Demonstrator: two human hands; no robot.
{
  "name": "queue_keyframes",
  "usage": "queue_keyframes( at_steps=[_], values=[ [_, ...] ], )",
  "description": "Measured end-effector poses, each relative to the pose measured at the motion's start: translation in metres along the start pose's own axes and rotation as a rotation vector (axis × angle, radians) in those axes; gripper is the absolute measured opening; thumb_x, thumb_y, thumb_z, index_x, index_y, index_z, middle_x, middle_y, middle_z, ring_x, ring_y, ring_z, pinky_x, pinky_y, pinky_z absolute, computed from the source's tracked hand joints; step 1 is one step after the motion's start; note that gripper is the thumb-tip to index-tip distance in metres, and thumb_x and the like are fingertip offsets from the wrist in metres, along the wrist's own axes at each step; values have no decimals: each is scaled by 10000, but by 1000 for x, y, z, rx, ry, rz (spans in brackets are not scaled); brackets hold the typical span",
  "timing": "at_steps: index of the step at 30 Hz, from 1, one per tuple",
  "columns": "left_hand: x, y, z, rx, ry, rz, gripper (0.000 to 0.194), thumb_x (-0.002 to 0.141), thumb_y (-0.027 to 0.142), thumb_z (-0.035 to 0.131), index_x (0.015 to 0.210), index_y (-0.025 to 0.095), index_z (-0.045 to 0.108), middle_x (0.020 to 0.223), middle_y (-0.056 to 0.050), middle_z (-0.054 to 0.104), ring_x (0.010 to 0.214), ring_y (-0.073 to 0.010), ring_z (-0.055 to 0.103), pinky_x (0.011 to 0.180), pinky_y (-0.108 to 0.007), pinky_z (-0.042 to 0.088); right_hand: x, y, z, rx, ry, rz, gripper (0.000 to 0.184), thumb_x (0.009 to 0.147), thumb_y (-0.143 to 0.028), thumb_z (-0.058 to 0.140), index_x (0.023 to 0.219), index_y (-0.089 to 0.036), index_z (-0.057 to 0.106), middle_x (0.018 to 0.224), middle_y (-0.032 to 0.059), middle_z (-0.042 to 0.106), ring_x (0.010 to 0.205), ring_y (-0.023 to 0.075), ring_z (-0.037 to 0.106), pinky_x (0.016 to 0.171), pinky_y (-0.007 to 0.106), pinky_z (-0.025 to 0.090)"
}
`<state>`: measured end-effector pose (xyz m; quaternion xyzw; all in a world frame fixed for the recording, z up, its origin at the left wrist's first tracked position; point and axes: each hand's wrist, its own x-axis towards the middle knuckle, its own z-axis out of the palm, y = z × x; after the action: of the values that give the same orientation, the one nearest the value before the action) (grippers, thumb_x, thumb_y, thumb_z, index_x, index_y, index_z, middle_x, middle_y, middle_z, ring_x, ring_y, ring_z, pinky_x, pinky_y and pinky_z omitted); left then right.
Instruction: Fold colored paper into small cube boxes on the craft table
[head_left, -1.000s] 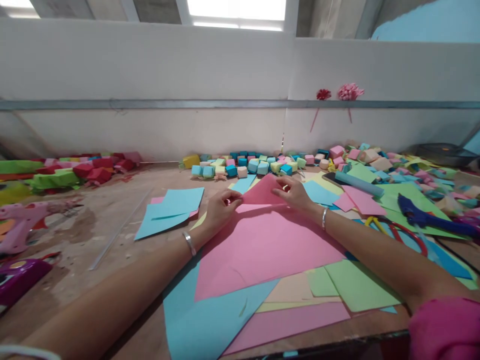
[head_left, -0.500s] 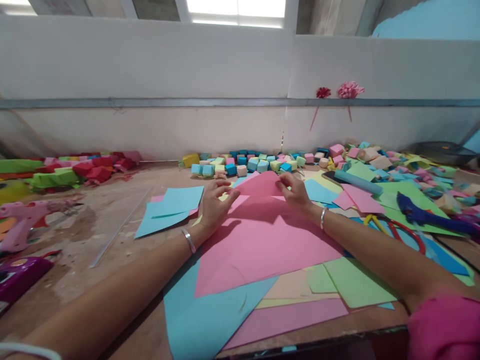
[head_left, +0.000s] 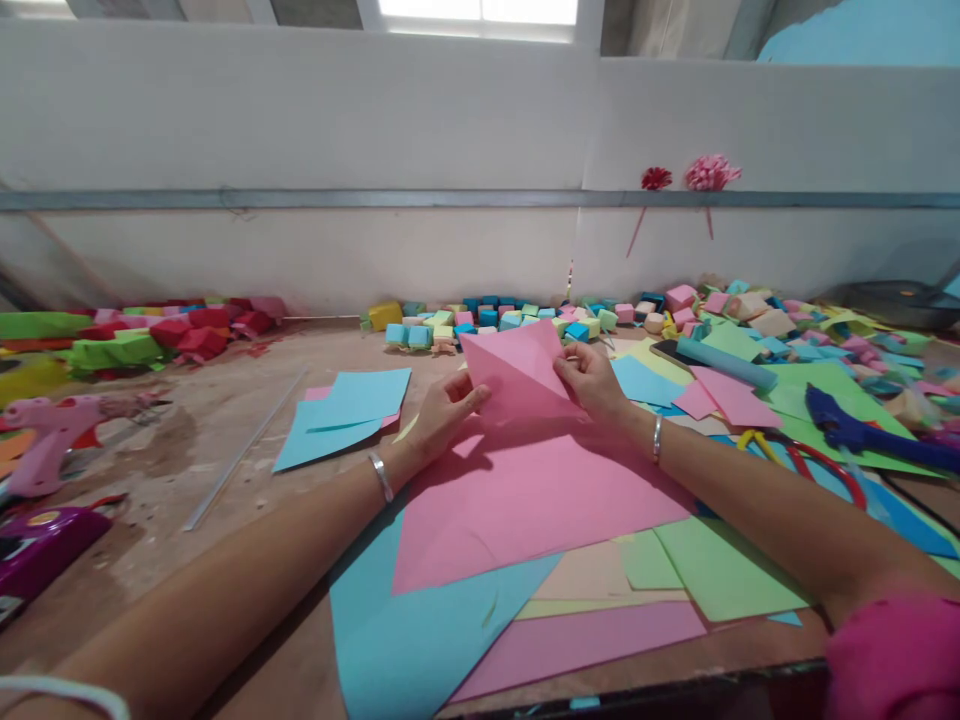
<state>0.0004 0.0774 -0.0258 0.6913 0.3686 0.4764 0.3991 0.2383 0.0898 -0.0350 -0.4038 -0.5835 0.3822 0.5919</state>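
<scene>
Between my two hands a piece of pink paper (head_left: 517, 370) is held up, with a diagonal crease running across it. My left hand (head_left: 450, 405) pinches its left edge between thumb and fingers. At the right edge, my right hand (head_left: 589, 378) grips it the same way. Below lies a larger pink sheet (head_left: 517, 510), flat, on top of a blue sheet (head_left: 420, 620) and several others. Both wrists wear silver bangles.
Blue paper pieces (head_left: 352, 400) lie to the left. Small folded paper cubes (head_left: 502, 318) line the back by the white panel. Red-handled scissors (head_left: 825, 470), a blue glue gun (head_left: 862, 435) and a blue paper roll (head_left: 724, 362) are on the right; a pink glue gun (head_left: 52, 430) is far left.
The pink paper was tilted low and foreshortened; now it is raised upright with its face and crease showing. My left hand has shifted slightly down and right. The view has moved a little.
</scene>
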Motion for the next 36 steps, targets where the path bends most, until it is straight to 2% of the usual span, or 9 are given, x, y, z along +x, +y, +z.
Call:
queue_keyframes(
  at_steps=[6,9,14,17,21,24,27,33,36],
  values=[
    [-2,-6,1,-35,84,-121,324,710,444,725,633,140,640,493,15,543,430,-91,452,398,-204,306,1,0,-6,129,-180,130,397,658,-447,775,904,-200,584,699,-20,619,593,113,562,566,249,469],
    [-1,-9,-1,-64,116,-154,284,680,413,741,642,148,646,465,26,525,410,-94,446,379,-203,271,3,0,-11,154,-238,204,398,565,-336,833,845,-191,590,672,-14,631,565,128,572,517,249,455],
    [1,-12,0,-142,148,-175,251,642,366,755,786,168,698,562,7,616,499,-130,541,418,-210,342,4,0,-11,210,-178,230,319,572,-214,803,809,-211,588,679,-42,629,620,113,589,569,226,469],
    [3,-16,1,-201,152,-184,265,655,365,729,841,177,713,652,-10,663,543,-133,568,466,-224,400,6,2,-11,236,-198,275,263,589,-204,768,814,-197,631,763,-2,670,684,145,621,579,250,489],
    [6,-22,0,-246,168,-217,197,632,286,695,788,170,729,681,-24,676,528,-121,544,471,-231,397,10,9,-16,249,-193,306,186,613,-212,724,786,-182,665,745,19,658,624,138,589,460,227,426],
    [8,-24,-1,-252,197,-228,191,572,170,623,726,175,736,730,-27,692,520,-110,514,452,-228,368,12,14,-19,254,-152,275,191,631,-195,669,821,-194,689,768,10,644,569,105,533,415,211,381],
    [10,-22,-2,-259,240,-221,201,528,133,542,632,182,706,766,-23,697,528,-110,496,442,-233,354,13,14,-20,249,-143,219,177,628,-168,601,780,-203,685,810,13,636,626,122,546,479,237,459],
    [12,-19,-5,-250,278,-232,258,509,138,497,656,182,704,524,8,585,399,-96,376,385,-234,276,10,10,-18,113,-187,26,565,551,-95,646,1076,-298,683,997,11,620,881,173,573,668,279,524],
    [11,-21,-6,-220,272,-225,264,519,137,498,664,181,713,441,26,513,368,-86,336,370,-222,228,9,7,-18,-62,-111,-136,482,575,-133,693,1027,-299,719,1002,22,580,919,177,544,685,275,492]
  ],
)
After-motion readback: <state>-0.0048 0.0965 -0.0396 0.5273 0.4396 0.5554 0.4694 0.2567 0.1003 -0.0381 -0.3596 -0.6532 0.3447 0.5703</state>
